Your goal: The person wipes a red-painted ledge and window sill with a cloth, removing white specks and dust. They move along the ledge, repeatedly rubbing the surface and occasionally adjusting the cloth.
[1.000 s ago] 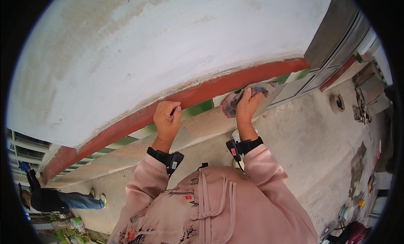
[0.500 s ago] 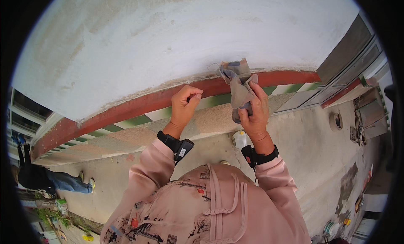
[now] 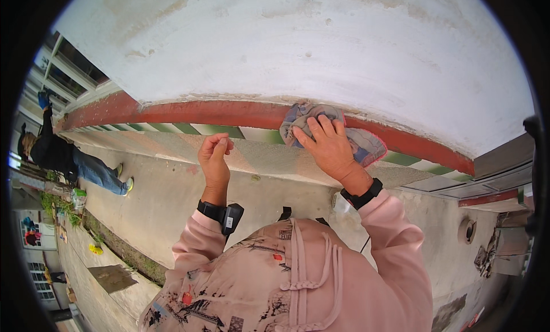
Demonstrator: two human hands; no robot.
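Observation:
My right hand [image 3: 332,150] presses a greyish checked rag [image 3: 309,111] onto the red ledge [image 3: 229,113] at the foot of the white wall. Its fingers curve over the bunched cloth, and a pink-edged corner hangs down past the ledge beside the hand. My left hand [image 3: 215,161] is raised to the left of the rag, just in front of the green and white band below the ledge. Its fingers are curled in with the thumb up, and nothing shows in them. A black strap with a small device circles each wrist.
The white wall [image 3: 321,51] rises beyond the ledge. At the left another person [image 3: 80,160] in dark top and jeans stands near a window [image 3: 71,68]. A whitish container [image 3: 340,202] stands on the concrete floor by my right wrist. A tyre-like ring [image 3: 468,231] lies at the right.
My right hand has brought the rag from a loose hanging hold down onto the red ledge. My left hand has moved left and lower. The view has shifted, and the other person's arm now reaches the window.

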